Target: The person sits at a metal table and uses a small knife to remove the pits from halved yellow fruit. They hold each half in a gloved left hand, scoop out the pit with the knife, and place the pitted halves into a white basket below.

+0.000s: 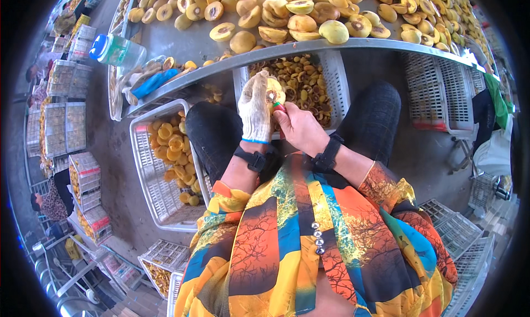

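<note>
My left hand, in a white knitted glove, holds a halved yellow fruit with its cut face turned up and to the right. My bare right hand is closed around a small tool with a red and green handle; its tip meets the fruit's centre, and the tip's shape is hard to make out. Both hands are above the near part of a white plastic crate of fruit scraps. Beyond them, many halved fruits lie on a metal table.
At the left stands a white crate of hollowed fruit halves. A blue-lidded plastic jar and a blue glove lie on the table's left end. Stacked crates stand at right. Another person is at far left.
</note>
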`<state>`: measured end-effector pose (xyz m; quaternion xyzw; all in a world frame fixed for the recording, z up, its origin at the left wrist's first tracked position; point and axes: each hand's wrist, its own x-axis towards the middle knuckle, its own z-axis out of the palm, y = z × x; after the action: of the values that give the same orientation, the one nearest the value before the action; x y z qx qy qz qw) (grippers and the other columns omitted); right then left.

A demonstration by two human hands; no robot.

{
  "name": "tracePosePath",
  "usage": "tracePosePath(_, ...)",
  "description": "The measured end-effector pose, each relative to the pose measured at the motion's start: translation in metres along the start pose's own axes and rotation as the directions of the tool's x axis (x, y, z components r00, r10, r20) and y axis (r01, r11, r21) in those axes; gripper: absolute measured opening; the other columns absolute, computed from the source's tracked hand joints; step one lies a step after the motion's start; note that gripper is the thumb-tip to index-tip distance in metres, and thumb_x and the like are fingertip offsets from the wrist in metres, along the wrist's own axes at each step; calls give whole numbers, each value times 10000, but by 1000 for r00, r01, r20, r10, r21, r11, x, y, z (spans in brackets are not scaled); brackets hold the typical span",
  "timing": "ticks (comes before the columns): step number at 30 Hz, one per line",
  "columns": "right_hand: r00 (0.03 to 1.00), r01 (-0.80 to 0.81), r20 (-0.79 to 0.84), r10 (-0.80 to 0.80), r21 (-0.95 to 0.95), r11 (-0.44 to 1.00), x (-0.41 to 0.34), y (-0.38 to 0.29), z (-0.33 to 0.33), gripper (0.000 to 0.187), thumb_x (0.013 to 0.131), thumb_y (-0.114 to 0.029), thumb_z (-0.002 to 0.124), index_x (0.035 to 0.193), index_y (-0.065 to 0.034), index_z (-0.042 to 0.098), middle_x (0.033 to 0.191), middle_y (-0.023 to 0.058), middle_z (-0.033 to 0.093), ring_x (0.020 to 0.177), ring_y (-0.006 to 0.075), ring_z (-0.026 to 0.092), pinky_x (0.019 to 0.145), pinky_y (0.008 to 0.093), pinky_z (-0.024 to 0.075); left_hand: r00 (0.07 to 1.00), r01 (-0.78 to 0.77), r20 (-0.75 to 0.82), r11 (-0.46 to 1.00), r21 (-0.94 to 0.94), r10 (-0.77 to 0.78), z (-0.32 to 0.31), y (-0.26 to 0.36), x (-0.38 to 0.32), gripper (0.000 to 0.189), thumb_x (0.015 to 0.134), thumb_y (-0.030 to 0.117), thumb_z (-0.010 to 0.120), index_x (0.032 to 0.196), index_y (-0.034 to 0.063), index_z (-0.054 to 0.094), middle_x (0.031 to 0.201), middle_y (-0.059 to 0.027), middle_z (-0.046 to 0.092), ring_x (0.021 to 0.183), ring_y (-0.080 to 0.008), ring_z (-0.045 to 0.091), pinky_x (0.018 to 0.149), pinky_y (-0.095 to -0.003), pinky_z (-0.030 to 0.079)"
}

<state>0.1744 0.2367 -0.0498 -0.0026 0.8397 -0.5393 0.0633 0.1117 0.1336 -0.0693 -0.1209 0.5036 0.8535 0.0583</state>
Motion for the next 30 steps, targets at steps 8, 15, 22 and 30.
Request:
tracePosePath(8, 1000, 30, -1, -30, -7, 1000, 1, 3, 3, 386, 941, -319, 395, 799, 32, 472, 588, 188, 555, 527, 324, 569, 522, 401, 448, 911, 410, 117, 901, -144, -396, 1, 16, 4, 314, 868, 326, 560, 952, 24, 553, 775, -116, 598, 646, -214, 584, 558, -298, 495)
tracePosePath(15, 888, -440, 317, 333, 373, 817, 0, -7, -3, 397, 945, -365, 370, 782, -12, 451, 490, 18, 430, 345, 109, 427, 335, 271, 373, 898, 427, 166, 896, -118, -406, -4, 7, 9, 256, 854, 277, 581, 901, 26, 564, 715, -130, 599, 565, -228, 579, 494, -310, 497)
tracePosePath(22, 891, -415, 350, 287, 377, 828, 0, -7, -3, 362, 945, -374, 370, 800, -48, 431, 503, 3, 419, 339, 94, 402, 327, 267, 368, 905, 416, 138, 904, -100, -402, 2, 10, 6, 309, 845, 329, 586, 930, 33, 559, 743, -109, 602, 595, -210, 592, 510, -300, 496)
tracePosePath(30, 686, -717, 714, -136, 696, 36, 10, 19, -17, 456, 930, -508, 306, 838, -88, 458, 496, -28, 344, 299, 64, 254, 289, 235, 248, 907, 405, -4, 874, -268, -422, -13, 2, 25, 364, 867, 434, 511, 910, 74, 548, 750, -82, 595, 583, -193, 570, 441, -283, 440)
